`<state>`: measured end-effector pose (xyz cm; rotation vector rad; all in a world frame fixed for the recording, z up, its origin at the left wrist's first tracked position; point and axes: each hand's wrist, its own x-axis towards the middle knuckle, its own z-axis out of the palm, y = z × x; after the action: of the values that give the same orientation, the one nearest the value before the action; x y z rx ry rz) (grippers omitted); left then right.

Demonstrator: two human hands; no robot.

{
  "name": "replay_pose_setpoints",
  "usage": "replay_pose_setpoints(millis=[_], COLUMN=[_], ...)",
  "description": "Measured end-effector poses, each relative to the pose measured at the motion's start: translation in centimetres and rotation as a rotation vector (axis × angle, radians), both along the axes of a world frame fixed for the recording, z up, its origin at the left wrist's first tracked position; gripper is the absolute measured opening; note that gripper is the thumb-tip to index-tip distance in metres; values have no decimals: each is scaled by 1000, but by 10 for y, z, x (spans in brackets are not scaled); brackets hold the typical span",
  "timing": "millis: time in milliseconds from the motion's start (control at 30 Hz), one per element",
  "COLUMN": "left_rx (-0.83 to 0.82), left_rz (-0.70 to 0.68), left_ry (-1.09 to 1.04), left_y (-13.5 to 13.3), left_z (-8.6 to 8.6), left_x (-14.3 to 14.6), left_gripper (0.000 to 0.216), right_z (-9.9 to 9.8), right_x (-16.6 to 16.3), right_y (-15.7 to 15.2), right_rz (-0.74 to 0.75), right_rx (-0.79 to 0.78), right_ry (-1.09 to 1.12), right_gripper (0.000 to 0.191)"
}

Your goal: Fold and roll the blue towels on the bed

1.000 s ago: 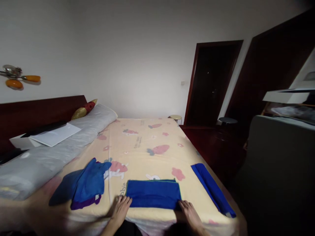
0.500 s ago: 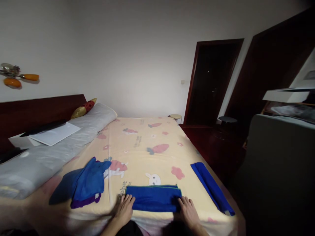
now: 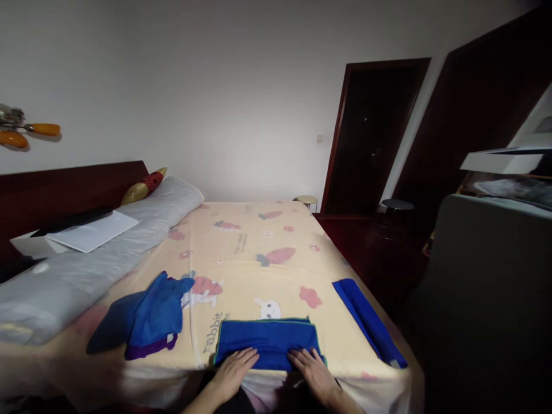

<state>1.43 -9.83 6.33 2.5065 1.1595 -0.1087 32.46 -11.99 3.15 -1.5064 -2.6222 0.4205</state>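
Observation:
A folded blue towel (image 3: 269, 333) with green edging lies on the near edge of the bed, its long side across in front of me. My left hand (image 3: 237, 368) lies flat on the towel's left part, fingers stretched out. On the right part, my right hand (image 3: 308, 365) rests with its fingers spread. Neither hand grasps the cloth. A narrow folded blue towel (image 3: 368, 322) lies to the right along the bed's side. To the left is a loose pile of blue cloths (image 3: 157, 316) with purple edging.
The bed (image 3: 259, 282) has a cream sheet with rabbit and carrot prints. A long grey roll (image 3: 107, 259) runs along the headboard, with a white flat box (image 3: 92, 231) on it. A dark grey panel (image 3: 491, 287) stands at right; stools (image 3: 397, 205) are farther back.
Both hands have moved inward from the towel's side edges and now lie flat on top of it. The towel's near corners, covered before, show now. The view has shifted slightly.

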Motion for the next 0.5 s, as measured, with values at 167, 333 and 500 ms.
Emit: replay_pose_setpoints(millis=[167, 333, 500], left_rx=[-37, -25, 50], left_rz=[82, 138, 78], left_ry=[45, 104, 100], left_y=[4, 5, 2], left_z=[-6, -4, -8], left_x=[-10, -15, -5], left_gripper=[93, 90, 93], right_z=[-3, -7, -10], right_x=[7, 11, 2], right_y=[2, 4, 3], right_rz=[-78, -240, -23], right_rx=[-44, -22, 29], right_ry=[-59, -148, -51], right_gripper=[62, 61, 63])
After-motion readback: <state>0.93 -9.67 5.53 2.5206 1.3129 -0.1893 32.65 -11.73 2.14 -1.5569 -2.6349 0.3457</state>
